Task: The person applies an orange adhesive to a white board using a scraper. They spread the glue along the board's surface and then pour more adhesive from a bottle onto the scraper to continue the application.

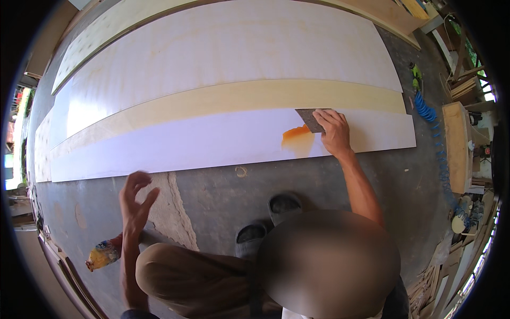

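Observation:
My right hand (334, 130) grips a thin, dark-brown flat spreader (308, 120) by its right end. The spreader rests on a long white panel (212, 139), over the edge of an orange liquid patch (297, 137) that thins to a pale smear toward me. My left hand (137, 199) hangs just off the panel's near edge, above the floor, fingers curved and apart from the thumb, holding nothing. Beside my left forearm lies a stained yellow-and-red bottle (104, 254), partly hidden by the arm.
Beyond the white panel are a yellowish strip (265, 91) and a wider pale sheet (223, 50). A coiled blue hose (427, 111) with a green air tool (416, 74) lies at the right, near a wooden box (458, 146). My dark shoes (284, 204) stand on the grey floor.

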`<state>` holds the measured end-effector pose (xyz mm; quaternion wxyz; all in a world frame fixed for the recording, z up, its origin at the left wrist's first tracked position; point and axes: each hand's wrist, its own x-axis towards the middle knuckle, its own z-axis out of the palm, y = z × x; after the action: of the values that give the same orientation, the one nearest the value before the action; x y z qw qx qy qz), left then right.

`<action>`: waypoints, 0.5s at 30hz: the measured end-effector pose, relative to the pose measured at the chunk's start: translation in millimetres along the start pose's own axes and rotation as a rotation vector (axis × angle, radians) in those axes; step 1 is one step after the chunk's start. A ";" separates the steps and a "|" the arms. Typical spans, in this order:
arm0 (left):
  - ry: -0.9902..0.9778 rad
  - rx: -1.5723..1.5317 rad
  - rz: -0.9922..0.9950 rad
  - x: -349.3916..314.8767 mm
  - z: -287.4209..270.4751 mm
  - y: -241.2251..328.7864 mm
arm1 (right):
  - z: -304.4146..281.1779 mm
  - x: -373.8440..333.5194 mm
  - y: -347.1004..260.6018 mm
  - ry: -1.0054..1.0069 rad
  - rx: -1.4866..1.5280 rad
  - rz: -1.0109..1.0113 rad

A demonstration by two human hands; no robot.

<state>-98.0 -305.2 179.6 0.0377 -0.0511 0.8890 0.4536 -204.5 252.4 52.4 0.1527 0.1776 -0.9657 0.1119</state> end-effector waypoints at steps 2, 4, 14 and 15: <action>-0.273 0.311 0.167 44.6 26.4 13.9 | 10.1 -4.2 -3.9 -0.010 -0.011 -0.004; -0.467 0.513 0.255 73.5 58.7 16.4 | 8.5 -7.8 -9.8 -0.059 0.032 0.013; -0.578 0.903 0.428 103.5 151.5 -17.0 | 11.9 -14.0 5.7 -0.013 -0.041 0.054; -0.562 0.885 0.442 103.6 152.5 -21.5 | 15.4 -15.9 7.4 -0.020 -0.051 0.048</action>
<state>-194.9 -200.1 61.3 0.1947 0.2793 0.9397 0.0313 -197.1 259.9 31.7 0.1448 0.1516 -0.9737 0.0891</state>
